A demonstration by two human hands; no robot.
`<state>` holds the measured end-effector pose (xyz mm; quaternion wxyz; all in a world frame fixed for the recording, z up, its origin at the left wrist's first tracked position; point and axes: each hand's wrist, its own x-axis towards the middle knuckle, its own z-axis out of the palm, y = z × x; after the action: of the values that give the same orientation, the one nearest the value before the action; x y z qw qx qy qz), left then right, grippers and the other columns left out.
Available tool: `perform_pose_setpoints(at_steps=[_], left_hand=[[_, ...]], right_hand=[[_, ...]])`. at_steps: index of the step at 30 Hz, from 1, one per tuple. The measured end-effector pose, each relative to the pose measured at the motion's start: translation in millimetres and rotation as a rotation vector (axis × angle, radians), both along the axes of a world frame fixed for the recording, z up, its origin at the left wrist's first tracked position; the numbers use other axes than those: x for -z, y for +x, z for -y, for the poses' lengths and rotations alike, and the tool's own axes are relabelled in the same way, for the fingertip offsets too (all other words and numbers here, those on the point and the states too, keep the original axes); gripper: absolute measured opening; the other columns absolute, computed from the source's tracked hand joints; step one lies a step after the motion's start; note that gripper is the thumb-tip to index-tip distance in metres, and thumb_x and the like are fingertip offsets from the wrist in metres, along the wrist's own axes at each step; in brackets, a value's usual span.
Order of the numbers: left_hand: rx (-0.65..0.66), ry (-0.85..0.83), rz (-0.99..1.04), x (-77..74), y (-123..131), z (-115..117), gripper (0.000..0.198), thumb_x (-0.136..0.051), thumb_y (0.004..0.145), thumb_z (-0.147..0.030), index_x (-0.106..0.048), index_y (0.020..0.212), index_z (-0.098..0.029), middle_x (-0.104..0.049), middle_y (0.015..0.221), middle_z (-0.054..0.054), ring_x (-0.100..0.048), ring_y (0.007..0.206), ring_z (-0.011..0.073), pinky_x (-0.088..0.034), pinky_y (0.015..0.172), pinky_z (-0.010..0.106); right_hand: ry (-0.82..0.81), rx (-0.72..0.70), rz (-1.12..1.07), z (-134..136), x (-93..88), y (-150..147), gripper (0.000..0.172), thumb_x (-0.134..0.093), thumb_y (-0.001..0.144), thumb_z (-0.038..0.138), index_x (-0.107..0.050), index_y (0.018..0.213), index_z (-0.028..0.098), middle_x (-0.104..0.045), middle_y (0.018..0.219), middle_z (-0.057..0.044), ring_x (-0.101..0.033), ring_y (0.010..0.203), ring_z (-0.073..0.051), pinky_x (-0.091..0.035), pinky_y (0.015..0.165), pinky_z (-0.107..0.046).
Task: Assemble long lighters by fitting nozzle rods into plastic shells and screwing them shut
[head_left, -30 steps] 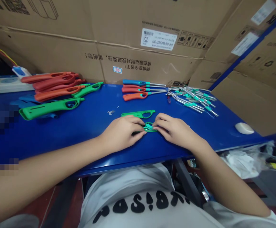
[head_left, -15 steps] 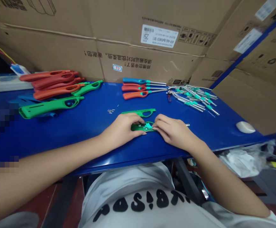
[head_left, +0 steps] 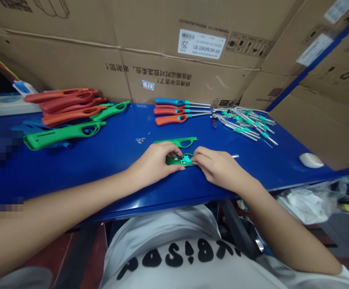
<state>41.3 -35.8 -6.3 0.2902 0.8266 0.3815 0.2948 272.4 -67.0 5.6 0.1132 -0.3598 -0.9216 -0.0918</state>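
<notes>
Between my hands lies a green lighter half-shell (head_left: pixel 172 161) with a teal part (head_left: pixel 187 160) and small pieces inside. My left hand (head_left: pixel 155 161) grips its left end between thumb and fingers. The closed fingers of my right hand (head_left: pixel 215 166) are at the teal part; what they pinch is hidden. A metal tube tip (head_left: pixel 235 156) sticks out behind my right hand. Just beyond lies another green half-shell (head_left: pixel 189 141), partly behind my left hand.
Red, orange and green shells (head_left: pixel 63 133) are piled at the left. Several lighters (head_left: pixel 170 120) and a heap of metal tubes (head_left: pixel 246 124) stand farther back. Small metal pins (head_left: pixel 140 140) lie left of centre, a white object (head_left: pixel 311 160) at the right. Cardboard (head_left: pixel 150 48) walls the back.
My right hand has shifted slightly left over the shell, and more of the metal tube tip shows. My left hand keeps its grip.
</notes>
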Motion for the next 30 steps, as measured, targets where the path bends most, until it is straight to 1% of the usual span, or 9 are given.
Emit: perform_pose_setpoints(at_steps=[3, 6, 9, 15, 19, 25, 30], left_hand=[[-0.005, -0.006, 0.006, 0.4, 0, 0, 0.029, -0.088, 0.073, -0.023, -0.072, 0.096, -0.014, -0.073, 0.092, 0.004, -0.07, 0.085, 0.0186, -0.056, 0.081, 0.031], [0.0, -0.008, 0.007, 0.5, 0, 0, 0.028, -0.087, 0.074, -0.024, -0.073, 0.096, -0.015, -0.073, 0.093, 0.004, -0.07, 0.085, 0.0186, -0.056, 0.082, 0.031], [0.004, -0.003, -0.001, 0.3, -1, 0, 0.027, -0.087, 0.074, -0.024, -0.073, 0.096, -0.015, -0.072, 0.093, 0.004, -0.069, 0.086, 0.0185, -0.055, 0.082, 0.031], [0.011, 0.007, -0.014, 0.8, 0, -1, 0.025, -0.086, 0.075, -0.024, -0.074, 0.095, -0.015, -0.072, 0.093, 0.004, -0.069, 0.086, 0.0183, -0.055, 0.082, 0.031], [0.013, 0.001, -0.016, 0.7, 0, -1, 0.025, -0.086, 0.075, -0.024, -0.074, 0.095, -0.015, -0.072, 0.094, 0.004, -0.069, 0.086, 0.0184, -0.055, 0.082, 0.031], [0.009, 0.0, -0.009, 0.6, 0, 0, 0.025, -0.086, 0.075, -0.025, -0.074, 0.095, -0.015, -0.072, 0.095, 0.005, -0.069, 0.086, 0.0189, -0.055, 0.083, 0.032], [0.017, -0.003, -0.003, 1.4, -1, -1, 0.024, -0.085, 0.076, -0.027, -0.073, 0.095, -0.016, -0.072, 0.095, 0.005, -0.069, 0.086, 0.0195, -0.056, 0.083, 0.033]], right_hand=[[0.01, -0.009, -0.001, 1, 1.8, 2, 0.022, -0.045, 0.098, 0.008, -0.067, 0.101, 0.014, -0.069, 0.101, -0.009, -0.058, 0.072, -0.017, -0.034, 0.055, -0.028], [0.027, -0.017, -0.03, 1, 5.9, 3, 0.022, -0.044, 0.099, 0.01, -0.066, 0.101, 0.014, -0.069, 0.099, -0.009, -0.06, 0.074, -0.017, -0.036, 0.056, -0.027], [0.039, -0.018, -0.061, 0, 9.8, 4, 0.022, -0.043, 0.1, 0.011, -0.064, 0.099, 0.014, -0.068, 0.095, -0.009, -0.061, 0.076, -0.017, -0.038, 0.058, -0.026], [0.057, -0.017, -0.071, 0, 12.2, 4, 0.021, -0.043, 0.099, 0.01, -0.063, 0.098, 0.014, -0.064, 0.088, -0.007, -0.059, 0.073, -0.017, -0.039, 0.058, -0.026], [0.013, -0.017, -0.08, 0, 10.6, 5, 0.021, -0.045, 0.099, 0.009, -0.065, 0.099, 0.015, -0.066, 0.094, -0.008, -0.06, 0.076, -0.017, -0.04, 0.059, -0.025], [-0.054, -0.035, -0.157, -1, 10.2, 7, 0.025, -0.045, 0.099, 0.009, -0.067, 0.105, 0.017, -0.069, 0.101, -0.008, -0.064, 0.082, -0.017, -0.043, 0.063, -0.025], [-0.14, 0.004, -0.198, -2, 11.7, 5, 0.022, -0.045, 0.099, 0.01, -0.065, 0.102, 0.018, -0.069, 0.103, -0.009, -0.065, 0.088, -0.018, -0.048, 0.07, -0.027]])
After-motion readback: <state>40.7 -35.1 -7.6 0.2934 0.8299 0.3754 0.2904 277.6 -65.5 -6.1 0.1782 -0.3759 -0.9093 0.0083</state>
